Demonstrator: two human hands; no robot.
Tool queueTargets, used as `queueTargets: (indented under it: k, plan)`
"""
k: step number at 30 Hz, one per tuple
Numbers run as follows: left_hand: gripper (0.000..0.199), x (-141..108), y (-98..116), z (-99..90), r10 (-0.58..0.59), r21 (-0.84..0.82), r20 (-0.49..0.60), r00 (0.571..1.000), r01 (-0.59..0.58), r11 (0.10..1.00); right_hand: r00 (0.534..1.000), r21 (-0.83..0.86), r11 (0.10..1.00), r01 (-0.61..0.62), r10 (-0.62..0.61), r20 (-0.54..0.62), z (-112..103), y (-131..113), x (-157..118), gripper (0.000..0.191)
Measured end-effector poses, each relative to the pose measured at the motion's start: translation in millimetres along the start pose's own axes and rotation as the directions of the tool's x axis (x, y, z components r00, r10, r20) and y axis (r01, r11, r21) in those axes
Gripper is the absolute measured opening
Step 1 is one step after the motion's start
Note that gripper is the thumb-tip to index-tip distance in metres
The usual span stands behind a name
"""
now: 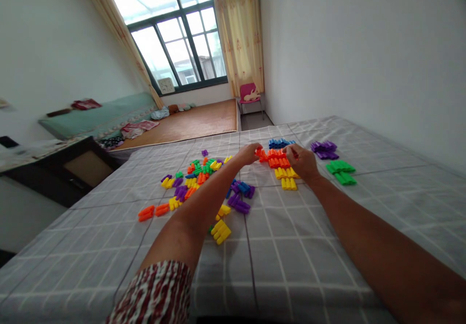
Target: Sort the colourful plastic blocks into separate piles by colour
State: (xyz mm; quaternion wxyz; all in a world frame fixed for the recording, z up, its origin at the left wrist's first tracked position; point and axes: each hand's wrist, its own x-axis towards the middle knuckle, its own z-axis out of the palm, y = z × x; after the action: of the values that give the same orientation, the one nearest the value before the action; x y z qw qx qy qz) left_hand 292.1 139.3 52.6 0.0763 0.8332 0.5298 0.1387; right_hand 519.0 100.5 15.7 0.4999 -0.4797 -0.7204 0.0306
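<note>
1. Nearest, a grey checked sheet (291, 251) runs under everything, the orange blocks (277, 160) included; these are the landmark here.
2. Well nearer than the orange blocks, and to their left, lies a yellow block (221, 232).
3. Left of the orange blocks spreads a loose pile (202, 178) of mixed colours (purple, green, yellow, orange and blue), partly hidden by the left forearm.
4. Just on the near side of the orange blocks sit some yellow blocks (287, 173).
5. Right of the orange blocks, apart from them, are green blocks (341, 172).
6. The right hand (303, 163) is at the right end of the orange blocks, fingers curled in; I cannot tell whether it grips anything.
7. The left hand (248, 154) is at their left end, fingers bent and nearly together against an orange piece (whether gripped, I cannot tell).
8. Right of the orange blocks and slightly beyond are purple blocks (324, 150).
9. Just beyond the orange blocks lie blue blocks (278, 144).
10. Far beyond them stand a brown-topped bed (196, 120), a pink chair (247, 89) and a window (174, 55).
</note>
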Motion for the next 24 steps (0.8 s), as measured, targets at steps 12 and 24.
queueTargets:
  k: [12, 24]
  plan:
    - [0.050, 12.6, 11.3, 10.3, 0.086, 0.022, 0.098, 0.991, -0.088, 0.996, 1.000, -0.024, 1.000, 0.011, -0.011, 0.010, -2.3, -3.3, 0.3, 0.029]
    - [0.039, -79.2, -80.2, -46.6, -0.211, 0.055, -0.010, 0.977, 0.212, 0.976, 0.999, -0.040, 0.999, 0.036, -0.035, 0.038, 2.9, -7.1, -6.8, 0.028]
